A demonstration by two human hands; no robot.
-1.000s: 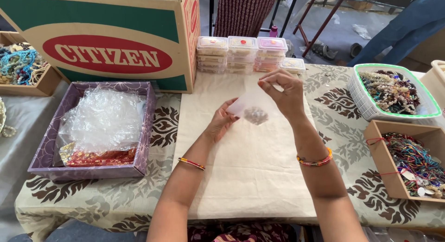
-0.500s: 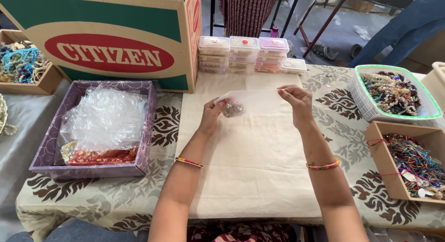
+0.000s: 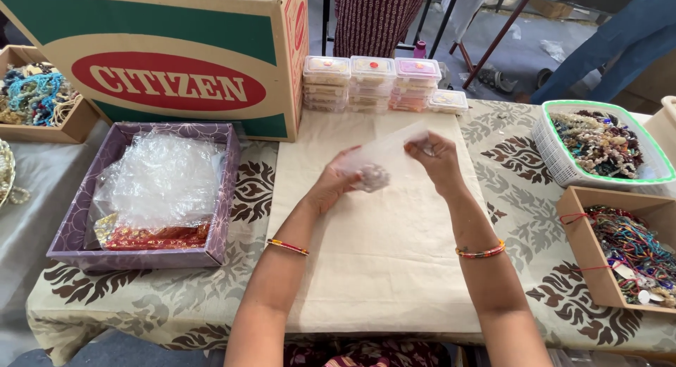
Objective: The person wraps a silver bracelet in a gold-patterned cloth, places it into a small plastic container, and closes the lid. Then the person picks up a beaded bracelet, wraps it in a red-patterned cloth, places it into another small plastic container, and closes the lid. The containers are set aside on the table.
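Left hand cups the bottom of a clear plastic bag, fingers curled under a small cluster of beads inside; right hand pinches the bag's top edge. Bag is held just above the cream cloth. Looks light, limp and slippery (film creases easily). Best grip: pinch the open edge, support the weighted bottom.

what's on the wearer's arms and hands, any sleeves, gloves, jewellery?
No sleeves or gloves: both forearms are bare. The left hand has a thin red-and-yellow bangle at its wrist; the right hand has a beaded orange-and-green bracelet. No rings that I can make out.
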